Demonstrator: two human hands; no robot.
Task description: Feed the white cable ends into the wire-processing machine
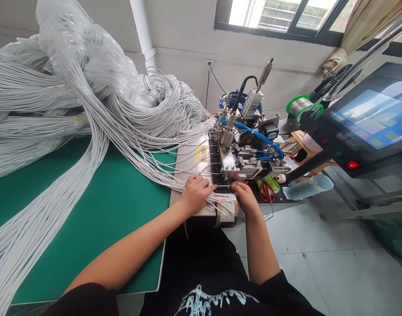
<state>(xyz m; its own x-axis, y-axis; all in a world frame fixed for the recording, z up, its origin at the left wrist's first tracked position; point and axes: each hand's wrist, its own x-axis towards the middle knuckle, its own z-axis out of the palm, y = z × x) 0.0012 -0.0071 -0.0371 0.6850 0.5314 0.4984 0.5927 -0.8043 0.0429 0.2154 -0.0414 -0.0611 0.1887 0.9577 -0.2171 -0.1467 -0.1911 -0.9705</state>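
Observation:
My left hand (197,195) is closed around a white cable just in front of the machine, above the ends of a bundle of white cables (148,169). From its fingertips the held cable (223,186) runs right, along the machine's black front edge. My right hand (245,195) pinches at the other end of this cable; the tip between its fingers is too small to make out. Directly behind both hands stands the soldering machine (232,153) with metal cylinders and blue air hoses. Loose cable ends with reddish tips lie on a rounded support (229,210) below the hands.
Large coils of white cable in plastic wrap (89,57) lie on the green table (128,228). To the right are red-handled scissors (267,192), a green-rimmed wire spool (304,109) and a control screen (375,116) on an arm. A clear bottle (307,188) lies near the machine.

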